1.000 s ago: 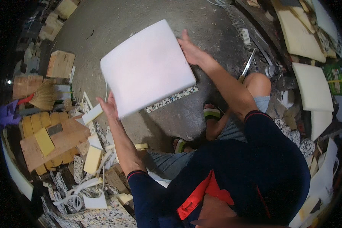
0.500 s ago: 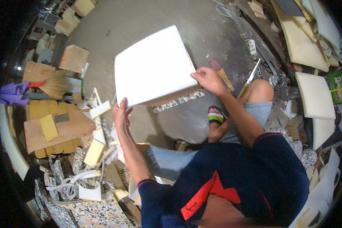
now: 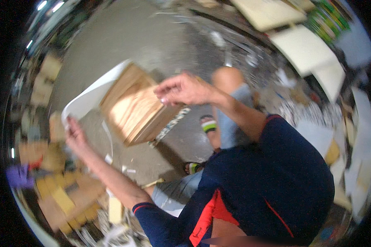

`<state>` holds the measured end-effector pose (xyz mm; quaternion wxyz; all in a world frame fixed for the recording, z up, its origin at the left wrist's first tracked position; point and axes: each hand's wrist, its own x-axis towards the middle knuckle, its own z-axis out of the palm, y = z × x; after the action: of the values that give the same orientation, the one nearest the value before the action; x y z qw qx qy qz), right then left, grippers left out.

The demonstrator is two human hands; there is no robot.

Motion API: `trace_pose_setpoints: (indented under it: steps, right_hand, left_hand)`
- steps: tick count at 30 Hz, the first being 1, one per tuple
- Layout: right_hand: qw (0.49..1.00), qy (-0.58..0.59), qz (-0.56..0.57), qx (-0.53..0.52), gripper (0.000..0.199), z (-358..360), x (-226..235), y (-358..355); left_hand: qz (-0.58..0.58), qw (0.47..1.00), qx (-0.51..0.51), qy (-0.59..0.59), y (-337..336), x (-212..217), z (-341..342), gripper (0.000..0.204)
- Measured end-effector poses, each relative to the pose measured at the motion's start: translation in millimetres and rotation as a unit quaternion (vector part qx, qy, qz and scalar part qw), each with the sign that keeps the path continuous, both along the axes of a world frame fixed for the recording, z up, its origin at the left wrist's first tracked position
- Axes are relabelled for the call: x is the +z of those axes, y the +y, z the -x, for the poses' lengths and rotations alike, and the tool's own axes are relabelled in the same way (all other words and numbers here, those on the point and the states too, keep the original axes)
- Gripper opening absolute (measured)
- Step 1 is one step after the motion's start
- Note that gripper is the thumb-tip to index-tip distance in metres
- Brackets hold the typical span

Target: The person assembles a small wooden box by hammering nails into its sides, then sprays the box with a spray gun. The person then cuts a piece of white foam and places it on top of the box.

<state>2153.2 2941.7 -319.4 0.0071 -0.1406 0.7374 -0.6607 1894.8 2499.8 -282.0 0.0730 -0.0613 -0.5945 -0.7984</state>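
A thin white sheet (image 3: 95,89), foam by its look, stands tilted up at the left. My left hand (image 3: 75,133) is closed on its near left corner. Bared beside the sheet is a wooden block or stack of boards (image 3: 130,101) with a light wood-grain top. A strip of speckled foam (image 3: 169,128) shows beneath its near edge. My right hand (image 3: 183,89) hovers at the right corner of the wood, fingers loosely bent and thumb apart, with nothing visible in them. Both hands are somewhat blurred.
Foam offcuts and a brown board (image 3: 49,206) lie at the left, near a purple cloth (image 3: 19,176). Cream foam slabs (image 3: 307,49) are piled at the upper right. White sheets (image 3: 356,136) stand along the right side. My bent knee (image 3: 228,78) is close to my right forearm.
The white sheet has come off the wood and swung left with my left hand, baring the wood. My right hand has let go of the sheet. The whole view has turned right.
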Motion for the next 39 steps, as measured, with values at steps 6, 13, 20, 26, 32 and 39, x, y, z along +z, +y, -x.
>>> trace_pose_setpoints:
  steps: [6, 13, 20, 26, 32, 39]
  right_hand:
    - [0.853, -0.077, 0.032, -0.515, 0.041, -93, -99, 185]
    - [0.730, -0.238, -0.255, -0.587, 0.111, -112, -274, 312]
    - [0.720, -0.203, -0.261, -0.611, 0.080, -90, -365, 371]
    - [0.727, -0.216, -0.225, -0.612, 0.068, -87, -326, 392]
    - [0.848, -0.124, -0.225, -0.464, 0.047, -61, -150, 355]
    - [0.958, 0.005, -0.139, -0.252, 0.024, 0, -32, 232]
  left_hand:
    - [0.045, 0.985, 0.145, 0.087, 52, 35, 3, 0.055]
    - [0.335, 0.927, 0.143, 0.085, 45, 37, 7, 0.065]
    - [0.436, 0.855, 0.280, 0.015, 43, 69, 33, 0.042]
    - [0.647, 0.644, 0.394, 0.109, 33, 96, 56, 0.046]
    - [0.650, 0.669, 0.329, 0.146, 36, 111, 65, 0.041]
    - [0.632, 0.678, 0.240, 0.288, 71, 82, 41, 0.040]
